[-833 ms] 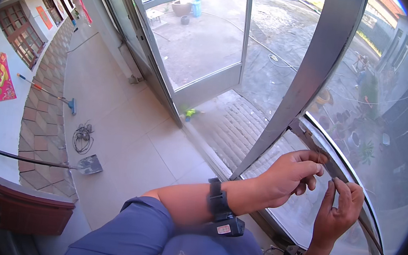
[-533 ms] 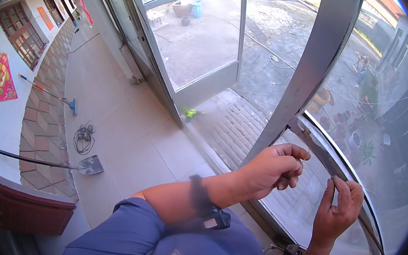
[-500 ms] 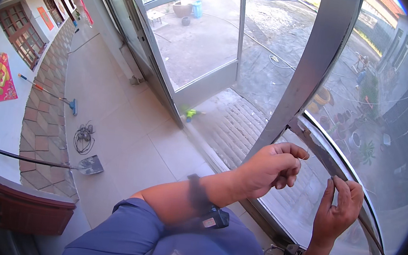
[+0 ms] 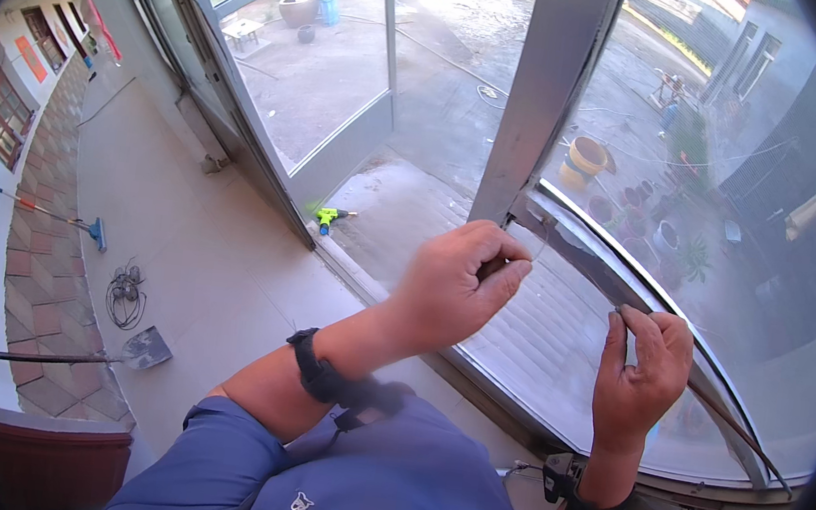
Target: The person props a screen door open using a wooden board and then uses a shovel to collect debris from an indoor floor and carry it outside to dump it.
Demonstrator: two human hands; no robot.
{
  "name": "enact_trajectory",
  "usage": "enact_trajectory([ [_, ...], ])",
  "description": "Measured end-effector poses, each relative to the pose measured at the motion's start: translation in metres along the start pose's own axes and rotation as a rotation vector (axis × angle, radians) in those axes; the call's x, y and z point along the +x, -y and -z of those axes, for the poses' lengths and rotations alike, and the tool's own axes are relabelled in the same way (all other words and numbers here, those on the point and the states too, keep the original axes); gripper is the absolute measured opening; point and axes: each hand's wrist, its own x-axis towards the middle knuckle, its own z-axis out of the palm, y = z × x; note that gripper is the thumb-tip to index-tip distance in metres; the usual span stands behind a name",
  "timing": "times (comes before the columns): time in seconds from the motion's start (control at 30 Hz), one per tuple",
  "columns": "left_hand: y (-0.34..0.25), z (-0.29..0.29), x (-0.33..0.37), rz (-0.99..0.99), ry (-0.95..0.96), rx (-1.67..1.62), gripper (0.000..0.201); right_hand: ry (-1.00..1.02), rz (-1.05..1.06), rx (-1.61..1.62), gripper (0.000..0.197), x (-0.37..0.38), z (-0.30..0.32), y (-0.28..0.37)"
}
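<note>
Left grip (image 4: 465, 287): thumb and forefinger pinched together on a thin strand (image 4: 545, 238); the remaining fingers are curled in.
Right grip (image 4: 645, 368): thumb and forefinger tips brought close together, just beside the dark-edged rail; whether something small sits between them, I cannot tell.
Strand's place: above the left fingertips, near where the rail meets the metal post (image 4: 548, 90).
Dark-edged rail (image 4: 588, 266): slants down to the right along the window, its lower edge ragged.
Yellow bucket (image 4: 585, 159): outside, beyond the pane; contents too small to make out.
White tub (image 4: 667, 232): outside, near a leafy green plant (image 4: 696, 256); what it holds cannot be told.
Brown basin (image 4: 298, 11): wide-mouthed, out in the yard past the glazed door (image 4: 341, 137); its inside is unclear.
Blue bucket (image 4: 330, 6): just beside the basin, contents unreadable from here.
Small dark pot (image 4: 305, 33): on the ground in front of those two, contents likewise unclear.
Doorway: lime-green pistol-shaped tool (image 4: 330, 218) lying near the foot of the door.
Tiled floor: a shovel (image 4: 148, 348), its blade flat, near a dark coil of cable (image 4: 125, 301).
</note>
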Motion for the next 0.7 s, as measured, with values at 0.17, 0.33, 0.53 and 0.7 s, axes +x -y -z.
enact_trajectory([
  [0.17,-0.001,0.01,0.004,-0.045,-0.002,-0.055,0.008,-0.007,-0.007,-0.016,0.016,-0.001,0.003,-0.002],
  [0.33,0.004,0.006,0.001,-0.039,0.098,0.008,0.007,-0.012,-0.014,-0.028,0.015,-0.001,0.004,-0.002],
  [0.53,0.011,-0.012,0.003,-0.196,0.072,0.131,0.009,-0.004,0.0,-0.049,0.015,0.0,0.003,0.0],
  [0.7,-0.005,-0.023,0.012,-0.245,-0.041,0.306,0.013,0.0,-0.016,-0.077,0.015,-0.001,0.001,0.001],
])
